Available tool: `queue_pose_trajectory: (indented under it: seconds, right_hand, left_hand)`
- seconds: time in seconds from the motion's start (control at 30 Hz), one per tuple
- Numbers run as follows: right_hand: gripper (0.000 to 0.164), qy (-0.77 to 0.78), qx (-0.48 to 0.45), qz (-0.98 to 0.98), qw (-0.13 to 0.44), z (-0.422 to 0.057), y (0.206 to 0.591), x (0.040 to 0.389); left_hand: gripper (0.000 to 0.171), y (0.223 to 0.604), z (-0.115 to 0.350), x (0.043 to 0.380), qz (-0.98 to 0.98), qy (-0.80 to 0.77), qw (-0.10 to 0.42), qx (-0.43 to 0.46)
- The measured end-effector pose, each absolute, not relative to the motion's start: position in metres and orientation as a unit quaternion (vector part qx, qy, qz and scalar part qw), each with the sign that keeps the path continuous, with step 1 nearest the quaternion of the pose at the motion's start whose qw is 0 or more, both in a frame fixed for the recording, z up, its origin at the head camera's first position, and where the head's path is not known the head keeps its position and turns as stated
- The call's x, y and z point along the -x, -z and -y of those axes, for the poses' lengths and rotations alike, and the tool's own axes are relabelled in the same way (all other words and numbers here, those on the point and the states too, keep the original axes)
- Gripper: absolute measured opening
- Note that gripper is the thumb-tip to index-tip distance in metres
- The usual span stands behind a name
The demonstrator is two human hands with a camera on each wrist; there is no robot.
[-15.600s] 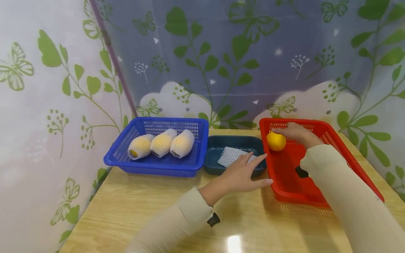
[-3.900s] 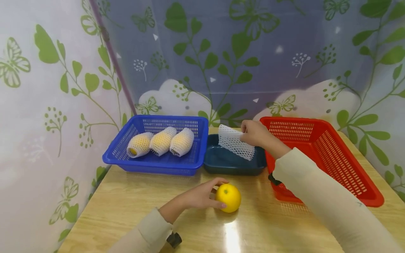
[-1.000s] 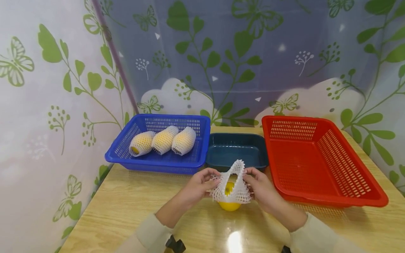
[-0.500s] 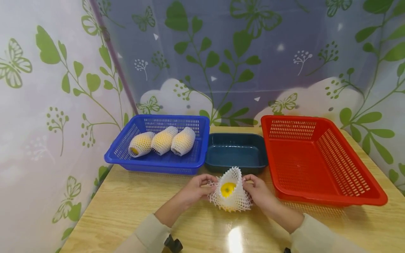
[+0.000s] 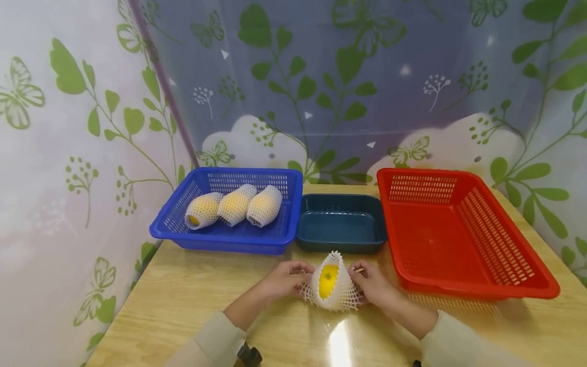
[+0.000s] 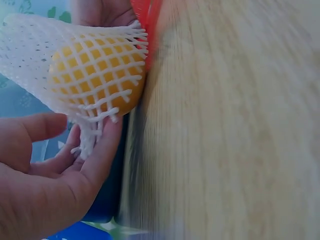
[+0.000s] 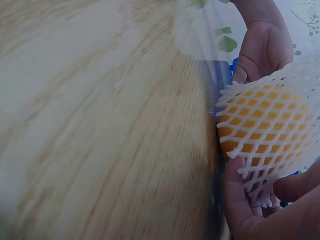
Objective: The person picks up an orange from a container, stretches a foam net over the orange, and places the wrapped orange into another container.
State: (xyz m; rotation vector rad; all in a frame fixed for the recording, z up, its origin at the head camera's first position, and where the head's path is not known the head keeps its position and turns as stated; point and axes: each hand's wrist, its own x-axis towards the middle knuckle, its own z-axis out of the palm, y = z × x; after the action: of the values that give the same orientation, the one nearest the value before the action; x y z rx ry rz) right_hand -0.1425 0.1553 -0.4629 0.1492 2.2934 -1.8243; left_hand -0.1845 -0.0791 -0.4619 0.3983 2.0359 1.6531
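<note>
A round yellow orange [image 5: 327, 282] sits on the wooden table in front of me, inside a white foam net sleeve [image 5: 344, 293]. Its top shows through the sleeve's upper opening, which rises to a peak. My left hand [image 5: 283, 279] holds the net's lower edge on the left side, and my right hand [image 5: 373, 283] holds it on the right. In the left wrist view the mesh [image 6: 90, 75] covers most of the fruit, whose bottom stays bare. The right wrist view shows the net edge [image 7: 257, 187] gathered between the right thumb and fingers.
A blue basket [image 5: 229, 244] at the left holds three net-wrapped yellow fruits [image 5: 236, 205]. Behind the hands stands a dark teal tray [image 5: 341, 239]. To the right is a red basket [image 5: 440, 244]. A patterned curtain [image 5: 293, 92] closes off the back.
Earlier the right hand took the orange from the red basket, then lifted the net from the teal tray. Over the last second both hands have drawn the net down over the orange.
</note>
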Motion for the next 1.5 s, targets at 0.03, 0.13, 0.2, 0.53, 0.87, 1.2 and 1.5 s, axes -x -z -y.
queue_pose_trajectory:
  seconds: [0.03, 0.13, 0.2, 0.53, 0.87, 1.2, 1.5]
  right_hand:
    - [0.014, 0.622, -0.050, -0.774, 0.108, -0.155, 0.462, 0.143]
    - [0.024, 0.645, -0.057, -0.749, 0.139, -0.157, 0.460, 0.143]
    - [0.036, 0.663, -0.054, -0.728, 0.168, -0.160, 0.458, 0.143]
    - [0.063, 0.704, 0.030, -0.651, 0.283, -0.175, 0.451, 0.142]
    - [0.062, 0.722, 0.059, -0.627, 0.287, -0.175, 0.449, 0.142]
    - [0.053, 0.778, 0.047, -0.597, 0.191, -0.161, 0.418, 0.141]
    - [0.065, 0.783, 0.029, -0.596, 0.175, -0.156, 0.394, 0.143]
  left_hand:
    - [0.027, 0.461, 0.079, 0.184, -0.741, -0.605, 0.250, -0.146]
    - [0.033, 0.459, 0.081, 0.185, -0.734, -0.603, 0.271, -0.154]
    - [0.036, 0.458, 0.083, 0.185, -0.729, -0.601, 0.287, -0.161]
    - [0.041, 0.455, 0.092, 0.189, -0.675, -0.604, 0.374, -0.199]
    - [0.040, 0.456, 0.079, 0.184, -0.636, -0.654, 0.367, -0.181]
    - [0.030, 0.433, 0.064, 0.178, -0.544, -0.766, 0.309, -0.147]
    - [0.031, 0.409, 0.056, 0.179, -0.526, -0.791, 0.286, -0.123]
